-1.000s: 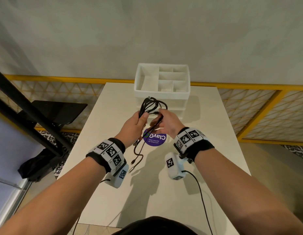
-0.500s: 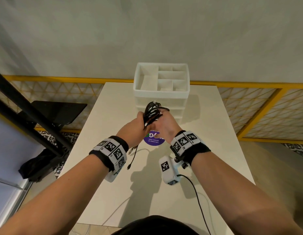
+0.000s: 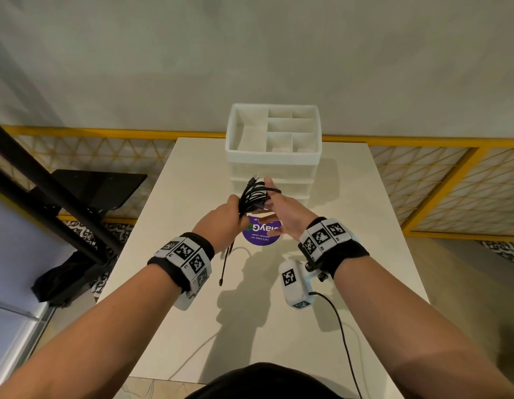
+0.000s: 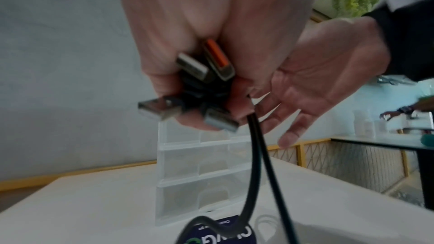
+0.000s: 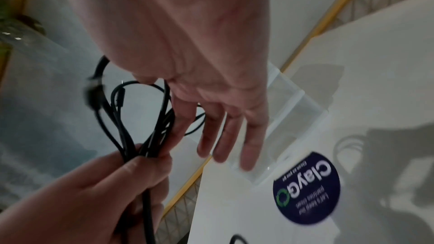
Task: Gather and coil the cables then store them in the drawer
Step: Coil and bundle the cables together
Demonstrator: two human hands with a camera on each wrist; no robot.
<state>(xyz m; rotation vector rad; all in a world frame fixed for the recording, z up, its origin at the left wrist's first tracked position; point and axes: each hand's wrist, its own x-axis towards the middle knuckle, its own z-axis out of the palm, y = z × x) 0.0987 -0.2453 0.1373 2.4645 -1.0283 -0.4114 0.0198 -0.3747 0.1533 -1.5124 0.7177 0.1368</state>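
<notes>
A bundle of black cables is held up over the table in front of the drawer unit. My left hand grips it round the middle, and one tail hangs down to the table. In the left wrist view several USB plugs stick out of the left hand. My right hand is beside the loops with fingers straight. In the right wrist view its fingers lie against the cable loops without curling round them.
The white drawer unit stands at the table's far edge with its drawers closed and its divided top tray open. A purple round sticker lies on the table under the hands. A yellow railing runs behind and to the right.
The loose cable tails were drawn up into a tighter bundle and only one short tail still hangs. My right hand has let go and spread its fingers beside the bundle.
</notes>
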